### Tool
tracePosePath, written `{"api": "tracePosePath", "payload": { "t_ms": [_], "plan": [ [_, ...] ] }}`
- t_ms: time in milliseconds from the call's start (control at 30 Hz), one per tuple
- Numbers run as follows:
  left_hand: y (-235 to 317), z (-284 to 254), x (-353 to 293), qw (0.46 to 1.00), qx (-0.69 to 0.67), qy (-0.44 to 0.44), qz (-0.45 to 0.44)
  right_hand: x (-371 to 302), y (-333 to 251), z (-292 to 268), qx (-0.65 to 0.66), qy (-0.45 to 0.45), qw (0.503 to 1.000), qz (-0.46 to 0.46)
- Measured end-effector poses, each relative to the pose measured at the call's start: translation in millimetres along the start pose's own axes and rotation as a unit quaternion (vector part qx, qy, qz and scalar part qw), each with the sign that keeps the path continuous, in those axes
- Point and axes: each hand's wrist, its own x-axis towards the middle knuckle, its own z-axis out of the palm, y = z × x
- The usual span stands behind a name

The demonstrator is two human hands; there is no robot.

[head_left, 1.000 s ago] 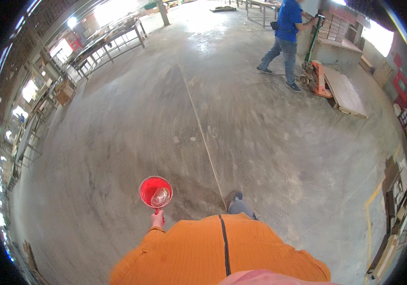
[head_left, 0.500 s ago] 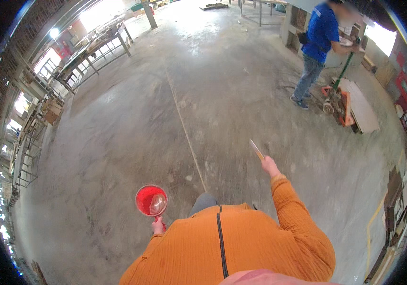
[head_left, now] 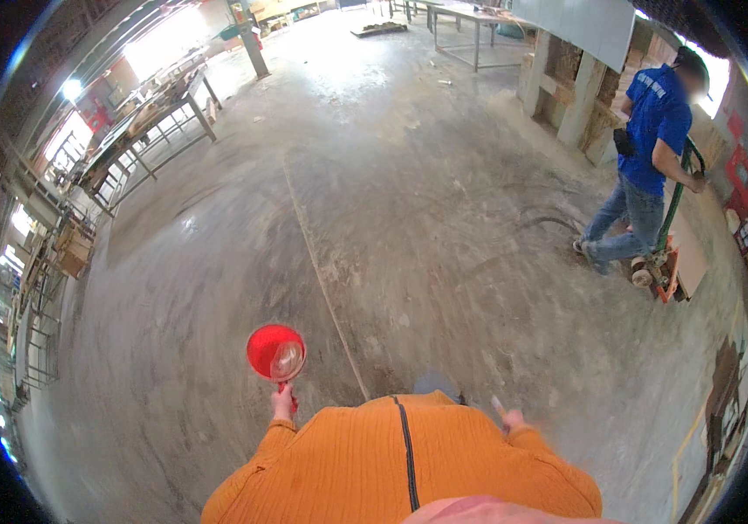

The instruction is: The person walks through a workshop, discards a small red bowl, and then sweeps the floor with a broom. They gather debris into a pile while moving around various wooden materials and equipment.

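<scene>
Out in front on the left, my left hand (head_left: 282, 403) is closed round the red handle of a round, open-topped red container (head_left: 264, 352). Inside it lies a clear, shiny round thing (head_left: 288, 360); whether this is plastic or liquid I cannot tell. On the other side, my right hand (head_left: 513, 421) is near my body, its fingers round a thin, pale, flat tool (head_left: 498, 407). Only the tool's upper part shows, and its kind is unclear. Both hands are above the bare concrete floor (head_left: 391, 288), apart from each other.
At the right, a person in a blue shirt (head_left: 658, 109) grips the green handle of an orange pallet jack (head_left: 669, 275) carrying a pale board. Long metal worktables (head_left: 143, 140) line the left, and another table (head_left: 470, 17) stands far back. Dark boards (head_left: 719, 384) lie along the right edge.
My right hand with the thin tool has drawn back toward my body. The left hand still holds the red container. The person has moved nearer with the pallet jack, and my view has shifted.
</scene>
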Motion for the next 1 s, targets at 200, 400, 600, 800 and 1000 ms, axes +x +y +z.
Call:
{"api": "tracePosePath", "payload": {
  "t_ms": [200, 400, 600, 800, 1000],
  "plan": [
    [144.8, 133.1, 138.6, 0.993, -0.098, -0.058, 0.027, 35.5, -74.4, -21.1, 0.010, -0.010, 0.998, 0.055],
    [251.2, 207.9, 220.5, 0.998, -0.063, 0.004, -0.001, 155.5, -310.8, -150.3, 0.050, -0.015, 0.999, -0.012],
    [319.2, 297.9, 300.7, 0.987, -0.142, -0.007, -0.070, 266.2, -609.0, -390.8, 0.028, 0.309, 0.916, -0.256],
    [411.8, 360.5, 406.0, 0.990, -0.107, 0.069, -0.061, 321.9, -805.1, -489.6, 0.067, 0.338, 0.876, -0.338],
    [537.9, 422.8, 535.9, 0.987, 0.005, 0.055, -0.149, 372.5, -806.7, -441.3, 0.066, 0.156, 0.984, -0.062]
  ]
}}
